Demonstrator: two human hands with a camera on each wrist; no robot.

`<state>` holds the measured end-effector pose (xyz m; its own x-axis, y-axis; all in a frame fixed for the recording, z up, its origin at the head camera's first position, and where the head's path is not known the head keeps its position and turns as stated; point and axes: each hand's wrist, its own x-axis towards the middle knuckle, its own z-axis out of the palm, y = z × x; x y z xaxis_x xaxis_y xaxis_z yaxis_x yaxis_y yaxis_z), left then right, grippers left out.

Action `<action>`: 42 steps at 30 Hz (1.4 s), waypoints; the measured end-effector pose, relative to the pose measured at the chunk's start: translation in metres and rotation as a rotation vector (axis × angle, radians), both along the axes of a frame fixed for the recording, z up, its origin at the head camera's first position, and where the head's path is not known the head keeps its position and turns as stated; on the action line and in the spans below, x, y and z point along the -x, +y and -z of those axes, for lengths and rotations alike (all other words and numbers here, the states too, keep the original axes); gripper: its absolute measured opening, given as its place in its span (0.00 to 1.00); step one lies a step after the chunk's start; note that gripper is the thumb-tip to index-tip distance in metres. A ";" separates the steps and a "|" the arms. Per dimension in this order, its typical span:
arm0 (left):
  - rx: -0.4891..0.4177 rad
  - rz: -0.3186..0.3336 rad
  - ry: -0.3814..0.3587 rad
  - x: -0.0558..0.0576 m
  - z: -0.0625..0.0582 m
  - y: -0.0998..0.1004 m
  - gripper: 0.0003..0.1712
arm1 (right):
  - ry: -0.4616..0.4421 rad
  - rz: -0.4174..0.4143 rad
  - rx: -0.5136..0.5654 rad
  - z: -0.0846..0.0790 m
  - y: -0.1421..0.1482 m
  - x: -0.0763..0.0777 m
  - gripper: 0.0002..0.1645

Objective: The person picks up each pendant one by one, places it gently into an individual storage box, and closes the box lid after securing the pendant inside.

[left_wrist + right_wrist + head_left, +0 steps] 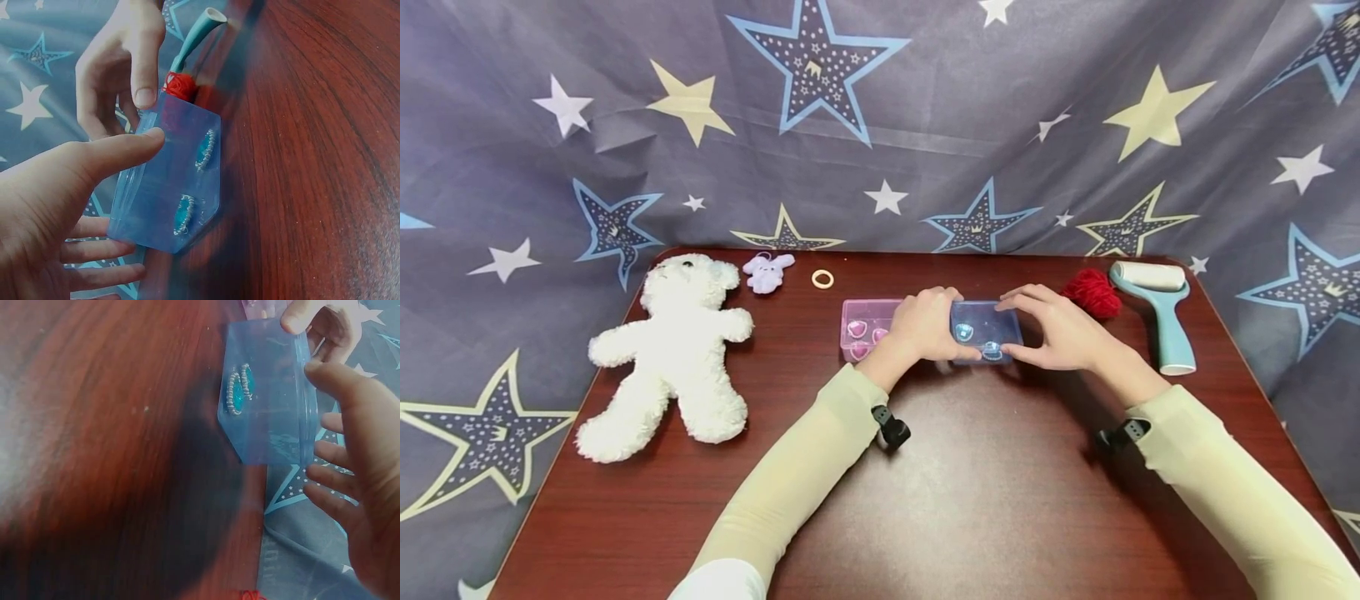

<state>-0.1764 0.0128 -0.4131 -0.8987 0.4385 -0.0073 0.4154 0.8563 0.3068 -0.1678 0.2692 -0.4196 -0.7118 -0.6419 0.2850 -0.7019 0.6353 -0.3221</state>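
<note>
A translucent blue plastic box [985,321] sits near the back middle of the table, holding two teal gems with silver beaded rims. At its left end my left hand [928,323] grips the box, thumb along the near side and fingers behind. My right hand [1060,333] holds the opposite end between thumb and fingers. In the right wrist view the right thumb meets the rim of the blue box [269,394]. Just left of it lies a translucent pink box [868,312] with several pink gems, partly hidden by my left hand.
A white plush bear [681,350] lies at the left, near a small lilac plush toy [766,272] and a pale ring [822,279]. To the right are a red yarn ball [1092,293] and a lint roller [1165,317] with a light-blue handle. A starry curtain [925,125] hangs behind the table.
</note>
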 end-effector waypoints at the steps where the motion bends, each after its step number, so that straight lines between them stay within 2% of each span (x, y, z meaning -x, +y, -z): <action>1: -0.003 0.003 -0.003 0.000 0.000 0.000 0.52 | -0.015 0.000 0.000 0.001 0.000 0.001 0.34; 6: -0.004 0.008 -0.013 0.000 0.001 0.000 0.53 | -0.063 -0.029 0.006 0.001 -0.001 0.006 0.33; 15: 0.040 -0.003 -0.026 -0.001 -0.003 0.002 0.53 | -0.077 -0.033 -0.007 -0.001 -0.001 0.007 0.31; 25: 0.017 -0.019 -0.039 -0.002 -0.004 0.002 0.53 | -0.118 -0.035 0.000 -0.001 0.001 0.009 0.30; 42: 0.023 -0.029 -0.046 -0.003 -0.007 0.002 0.53 | -0.120 -0.040 0.073 0.006 0.004 0.013 0.30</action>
